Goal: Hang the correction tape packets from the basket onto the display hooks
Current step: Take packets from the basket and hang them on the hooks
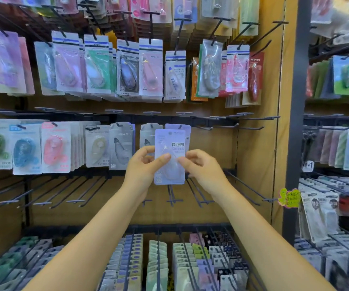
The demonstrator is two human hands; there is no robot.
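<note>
A wooden display wall [257, 143] with black metal rails carries four visible tiers of long black hooks, and a second rack [337, 143] of packets stands past a dark upright post [295, 122] at the right edge. The top full tier holds rows of flat carded blister packs in lilac, green, pink, grey and red, each a clear bubble over a teardrop-shaped dispenser. The tier below, at hand height, is filled along its left part with about seven stacks of packets [54, 148] in green, blue, pink, cream and grey, while its hooks toward the right edge [243, 122] hang bare. Under that runs a row of bare hooks [68, 192], and the lowest tier is packed with many small packets [190, 259] seen from above. Two bare forearms reach up from the bottom edge. One lilac correction tape packet [170, 156], a flat rectangular card with a clear plastic bubble and printed characters, is held upright in the middle of the wall, in front of a matching lilac packet [180, 128] already hanging. The left hand [146, 164] pinches its left edge with the thumb across the front; the right hand [198, 164] pinches its right edge with curled fingers. A small green handwritten tag [288, 197] sticks to the post.
</note>
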